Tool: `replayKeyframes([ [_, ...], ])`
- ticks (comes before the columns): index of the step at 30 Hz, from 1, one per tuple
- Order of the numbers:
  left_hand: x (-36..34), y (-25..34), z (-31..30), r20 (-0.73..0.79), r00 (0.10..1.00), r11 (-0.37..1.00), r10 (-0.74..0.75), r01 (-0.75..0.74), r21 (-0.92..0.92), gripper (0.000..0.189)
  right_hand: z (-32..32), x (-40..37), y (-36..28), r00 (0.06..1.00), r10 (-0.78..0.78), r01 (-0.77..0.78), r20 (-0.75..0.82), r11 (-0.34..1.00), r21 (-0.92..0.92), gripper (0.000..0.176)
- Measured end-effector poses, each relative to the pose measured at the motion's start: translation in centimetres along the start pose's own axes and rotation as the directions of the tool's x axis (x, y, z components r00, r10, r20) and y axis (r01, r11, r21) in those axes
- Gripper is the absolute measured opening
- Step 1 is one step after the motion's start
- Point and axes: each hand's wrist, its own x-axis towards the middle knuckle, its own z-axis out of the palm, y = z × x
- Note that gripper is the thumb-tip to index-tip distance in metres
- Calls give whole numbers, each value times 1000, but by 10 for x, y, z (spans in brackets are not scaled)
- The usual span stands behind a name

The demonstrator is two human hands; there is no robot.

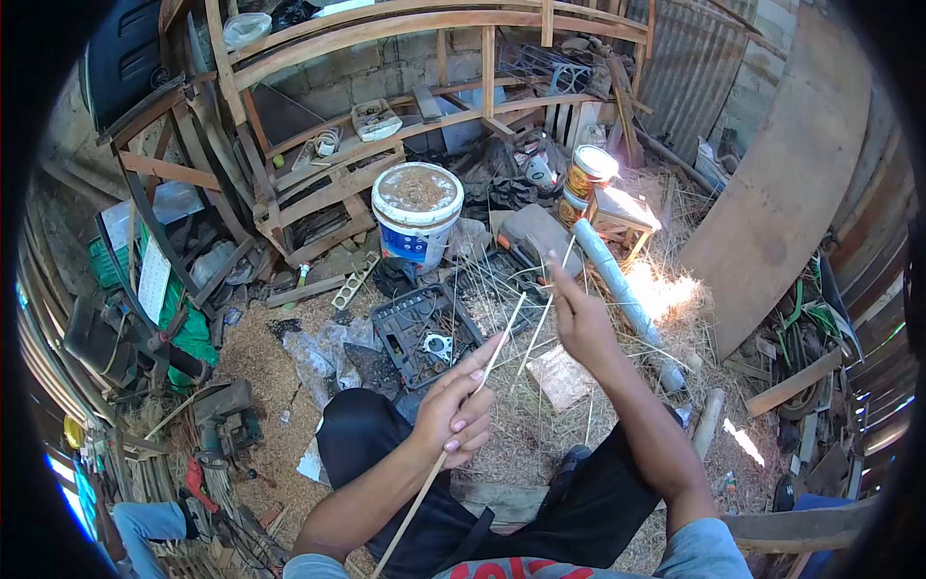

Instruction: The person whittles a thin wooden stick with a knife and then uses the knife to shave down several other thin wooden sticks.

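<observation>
My left hand (455,415) is closed around a long, thin wooden strip (422,497), perhaps bamboo. The strip slants from the bottom of the view up past my fingers, its tip near my right hand. To the right and a little higher is my right hand (584,323), its fingers curled and one finger pointing up. A second thin pale strip (536,336) runs along those fingers and seems pinched in them, partly hidden. Beneath my hands lie an open dark tool case (424,333) and a flat wooden block (567,376).
A white-and-blue bucket (418,217) stands ahead, left of a grey-green pipe (617,280). Paint cans (590,172) and a small wooden stool (622,217) are beyond. A curved wooden frame (386,43) spans the back. A large board (786,183) leans right. Shavings cover the floor.
</observation>
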Motion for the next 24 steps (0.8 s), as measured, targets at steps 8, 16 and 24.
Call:
replayKeyframes([
  [8,4,4,-17,82,994,983,71,-56,-174,49,8,-39,-48,861,-408,355,303,909,216,58],
  [16,1,-1,-16,203,978,964,40,16,-265,53,9,-10,-8,974,-226,226,-12,974,-27,56],
  [24,6,4,-17,59,995,973,75,-60,-222,51,11,-24,-17,859,-505,491,80,859,147,55],
])
